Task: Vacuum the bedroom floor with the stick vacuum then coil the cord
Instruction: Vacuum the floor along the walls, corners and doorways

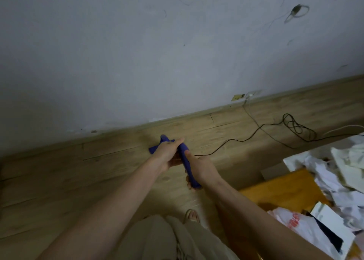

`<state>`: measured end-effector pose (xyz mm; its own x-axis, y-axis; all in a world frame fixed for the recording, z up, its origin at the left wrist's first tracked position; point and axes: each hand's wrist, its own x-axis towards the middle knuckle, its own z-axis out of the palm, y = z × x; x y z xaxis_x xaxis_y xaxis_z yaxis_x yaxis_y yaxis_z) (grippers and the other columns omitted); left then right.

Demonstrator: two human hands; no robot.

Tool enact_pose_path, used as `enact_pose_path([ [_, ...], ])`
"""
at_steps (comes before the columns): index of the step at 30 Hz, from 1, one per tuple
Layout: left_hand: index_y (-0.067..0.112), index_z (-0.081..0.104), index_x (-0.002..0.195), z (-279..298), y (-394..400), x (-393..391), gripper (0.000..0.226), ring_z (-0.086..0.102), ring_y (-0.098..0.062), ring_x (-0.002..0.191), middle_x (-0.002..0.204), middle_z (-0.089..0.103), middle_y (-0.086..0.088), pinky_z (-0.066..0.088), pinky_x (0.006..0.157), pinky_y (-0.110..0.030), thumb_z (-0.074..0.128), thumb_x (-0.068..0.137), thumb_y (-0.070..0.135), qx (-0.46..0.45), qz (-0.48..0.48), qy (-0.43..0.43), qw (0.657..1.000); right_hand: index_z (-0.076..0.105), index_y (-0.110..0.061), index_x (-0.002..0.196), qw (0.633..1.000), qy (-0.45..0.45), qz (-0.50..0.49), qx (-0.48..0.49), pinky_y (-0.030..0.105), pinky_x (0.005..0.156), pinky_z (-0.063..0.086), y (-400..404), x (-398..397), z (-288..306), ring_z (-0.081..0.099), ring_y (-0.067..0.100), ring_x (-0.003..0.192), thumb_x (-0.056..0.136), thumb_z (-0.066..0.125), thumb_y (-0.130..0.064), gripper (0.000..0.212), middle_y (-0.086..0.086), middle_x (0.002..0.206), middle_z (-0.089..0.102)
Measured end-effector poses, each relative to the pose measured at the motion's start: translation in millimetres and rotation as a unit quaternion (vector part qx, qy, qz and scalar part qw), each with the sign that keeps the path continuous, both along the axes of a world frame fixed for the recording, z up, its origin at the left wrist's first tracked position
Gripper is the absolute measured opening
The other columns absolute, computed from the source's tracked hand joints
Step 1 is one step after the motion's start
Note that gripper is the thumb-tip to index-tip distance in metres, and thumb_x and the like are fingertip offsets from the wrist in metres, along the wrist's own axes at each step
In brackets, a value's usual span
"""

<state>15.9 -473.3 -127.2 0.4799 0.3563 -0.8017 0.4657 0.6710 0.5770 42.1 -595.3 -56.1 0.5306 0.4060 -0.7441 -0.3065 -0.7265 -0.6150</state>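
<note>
Near the pale wall's skirting [177, 120], I have both hands, left [167, 153] and right [201, 169], wrapped round the rigid blue plastic vacuum handle [185, 157], which seems light, its limp black cord [246, 139] trailing floorward.

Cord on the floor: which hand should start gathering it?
The right hand, probably. The cord leaves the purple vacuum beside its thumb and trails off to the right; the left hand grips the far side.

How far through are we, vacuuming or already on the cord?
Vacuuming in hand: left hand and right hand both grip the blue vacuum handle. How much floor is done can't be told. Cord still trails loose across the floor, uncoiled.
</note>
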Motion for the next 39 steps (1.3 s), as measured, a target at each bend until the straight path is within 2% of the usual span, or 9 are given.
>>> enact_pose_path([
  [6,0.007,0.06,0.116,0.0,-2.0,6.0,0.038,0.067,-0.026,0.087,0.114,0.067,-0.019,0.053,0.062,-0.032,0.063,0.091,0.035,-0.011,-0.028,0.01,0.999,0.052,-0.009,0.085,0.999,0.043,-0.014,0.027,0.025,0.046,0.049,-2.1,6.3,-5.6,0.056,0.015,0.046,0.103,0.034,-0.045,0.044,0.009,0.068,0.059],
  [11,0.003,0.058,0.122,-5.3,7.2,12.4,0.047,0.066,-0.023,0.082,0.107,0.067,-0.016,0.054,0.061,-0.03,0.06,0.092,0.04,-0.033,-0.032,0.015,0.999,0.054,-0.01,0.085,0.999,0.026,0.012,0.036,0.038,0.062,0.054,4.8,15.6,-23.7,0.058,0.019,0.054,0.102,0.033,-0.047,0.046,0.009,0.068,0.059],
  [15,0.006,0.055,0.125,-7.9,7.7,20.4,0.047,0.065,-0.021,0.08,0.102,0.064,-0.013,0.053,0.055,-0.027,0.057,0.094,0.041,-0.032,-0.019,0.022,0.999,0.056,-0.014,0.083,0.999,0.005,0.04,0.019,0.053,0.083,0.054,10.5,23.9,-36.0,0.061,0.028,0.071,0.1,0.032,-0.052,0.048,0.012,0.077,0.061],
  [22,0.008,0.055,0.121,-4.1,29.4,47.1,0.044,0.063,-0.022,0.082,0.103,0.063,-0.012,0.052,0.063,-0.03,0.056,0.095,0.042,-0.018,0.014,0.033,0.999,0.053,-0.012,0.085,0.999,0.013,0.031,0.027,0.041,0.065,0.052,40.1,48.2,-33.3,0.056,0.021,0.058,0.102,0.031,-0.049,0.046,0.012,0.074,0.059],
  [25,0.006,0.056,0.12,-3.5,39.7,56.5,0.046,0.063,-0.022,0.082,0.093,0.063,-0.01,0.051,0.064,-0.031,0.056,0.094,0.043,-0.018,0.034,0.031,0.999,0.052,-0.008,0.097,0.998,0.02,0.038,0.035,0.034,0.055,0.05,51.9,58.3,-28.9,0.055,0.02,0.056,0.104,0.028,-0.046,0.045,0.011,0.074,0.057],
  [30,0.004,0.056,0.117,-0.2,51.4,60.2,0.041,0.06,-0.02,0.082,0.09,0.06,-0.007,0.051,0.073,-0.031,0.055,0.095,0.038,-0.038,0.044,0.011,0.998,0.049,-0.014,0.086,0.997,-0.002,0.071,0.028,0.043,0.077,0.054,63.0,65.8,-21.4,0.059,0.026,0.073,0.103,0.026,-0.048,0.045,0.016,0.088,0.06],
  [33,0.003,0.056,0.12,-1.9,50.8,54.1,0.043,0.062,-0.023,0.089,0.098,0.063,-0.01,0.052,0.079,-0.033,0.057,0.095,0.037,-0.042,0.029,0.016,0.999,0.048,-0.01,0.1,0.997,0.025,0.069,0.031,0.029,0.054,0.053,57.4,65.0,-23.2,0.057,0.02,0.06,0.104,0.026,-0.046,0.042,0.014,0.082,0.059],
  [35,0.005,0.056,0.123,-3.3,46.7,48.6,0.044,0.064,-0.024,0.093,0.111,0.065,-0.014,0.054,0.074,-0.033,0.06,0.093,0.038,-0.037,0.013,0.024,0.999,0.046,-0.011,0.104,0.996,0.032,0.073,0.027,0.026,0.049,0.049,49.3,60.0,-26.1,0.055,0.018,0.056,0.104,0.025,-0.046,0.041,0.011,0.076,0.056],
  [39,0.004,0.053,0.127,-1.5,29.8,42.9,0.05,0.064,-0.023,0.087,0.112,0.064,-0.015,0.053,0.064,-0.032,0.059,0.093,0.04,-0.048,0.008,0.043,0.998,0.049,-0.015,0.102,0.995,-0.012,0.099,0.02,0.041,0.073,0.052,35.2,49.8,-30.2,0.054,0.019,0.063,0.104,0.022,-0.045,0.04,0.008,0.074,0.055],
])
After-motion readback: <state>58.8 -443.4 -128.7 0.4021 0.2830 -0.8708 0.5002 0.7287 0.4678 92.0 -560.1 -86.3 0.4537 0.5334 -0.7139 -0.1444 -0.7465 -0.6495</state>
